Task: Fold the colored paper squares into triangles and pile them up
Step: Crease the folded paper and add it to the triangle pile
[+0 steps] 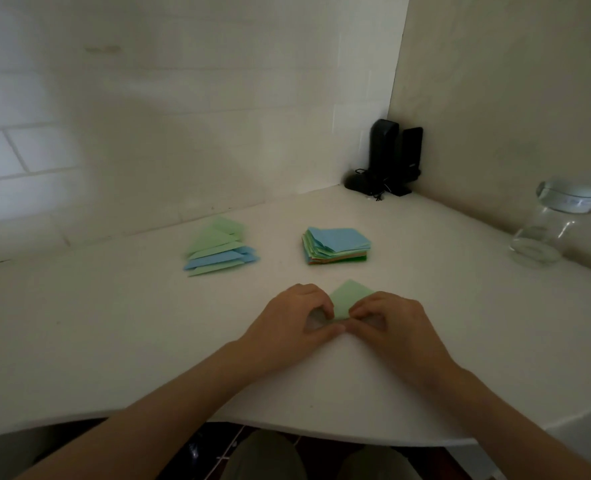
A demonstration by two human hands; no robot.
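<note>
A white desk with a smooth matte top fits into a corner of pale walls; the left wall shows faint tile lines. No writing can be read anywhere. Near the front edge, the left hand and right hand pinch a light green paper square with curled fingers, their thumbs meeting at its near corner. Behind lie a pile of folded triangles, green and blue, and a stack of paper squares topped blue. 2 black speakers stand in the corner; a clear glass jar sits right.
</note>
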